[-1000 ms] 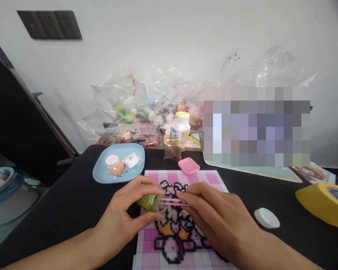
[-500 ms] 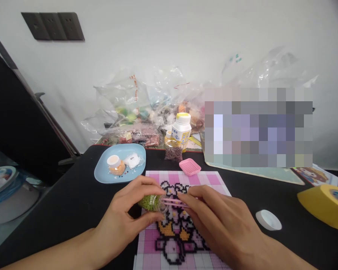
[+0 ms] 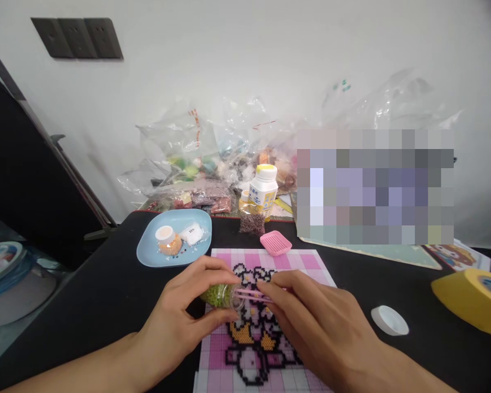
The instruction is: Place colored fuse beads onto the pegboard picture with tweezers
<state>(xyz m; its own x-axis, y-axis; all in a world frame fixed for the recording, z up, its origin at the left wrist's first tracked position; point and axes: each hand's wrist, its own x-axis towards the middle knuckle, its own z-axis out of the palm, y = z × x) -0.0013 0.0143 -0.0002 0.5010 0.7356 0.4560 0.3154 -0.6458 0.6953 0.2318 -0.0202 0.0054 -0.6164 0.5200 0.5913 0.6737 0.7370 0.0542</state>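
Observation:
My left hand (image 3: 184, 316) is closed around a small clear jar of green beads (image 3: 217, 295), held tipped on its side above the pegboard. My right hand (image 3: 315, 322) pinches pink tweezers (image 3: 251, 295) whose tips reach into the jar's mouth. Under both hands lies a pink and white checked pegboard (image 3: 265, 338) bearing a bead picture with black outlines and orange patches. The jar's white lid (image 3: 389, 320) rests on the black table to the right.
A blue plate (image 3: 174, 237) holds a small orange-bead jar and a white packet. Behind stand a pink tray (image 3: 275, 242), a white bottle (image 3: 263, 190) and clear bags of beads (image 3: 204, 164). A yellow tape roll (image 3: 472, 299) sits far right.
Since a second ago the view has shifted slightly; both hands stay in place with the tweezers at the jar's mouth.

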